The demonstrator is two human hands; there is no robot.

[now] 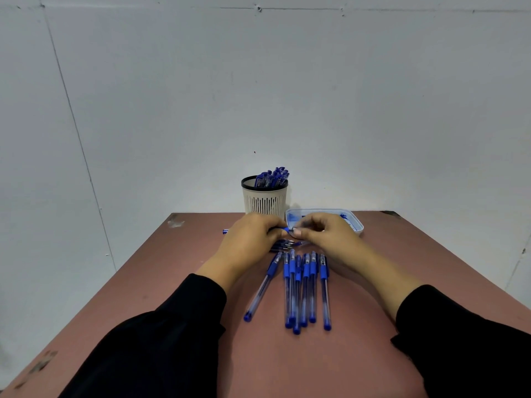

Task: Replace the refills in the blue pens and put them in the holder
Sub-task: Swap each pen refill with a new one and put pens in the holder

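- Head view catches both hands meeting at the far middle of the table (178, 282), sharing one pen (284, 229) held level above it.
- That pen's long axis runs left to right. The left hand (250, 239) has its grip curled round the barrel side, with a blue end (225, 231) poking out past it on the left.
- The right hand (324, 231) pinches at the pen's right end, fingertips (297, 232) bunched on the tip. By my read, it is working the tip or refill there; which one is too small to tell.
- Any pull or push goes along that left-right axis, so the right hand is the one to do it.
- Holder (265, 201) stands just behind the left hand, nearer to it, well stocked with pens.
- Tray (355, 222) sits just right of the holder, behind the right hand.
- Count: seven pens (304, 288) lying on the table near the body, pointing away. One leans off to the left.
- Loose refills (283, 245) lie under the hands; number unclear.
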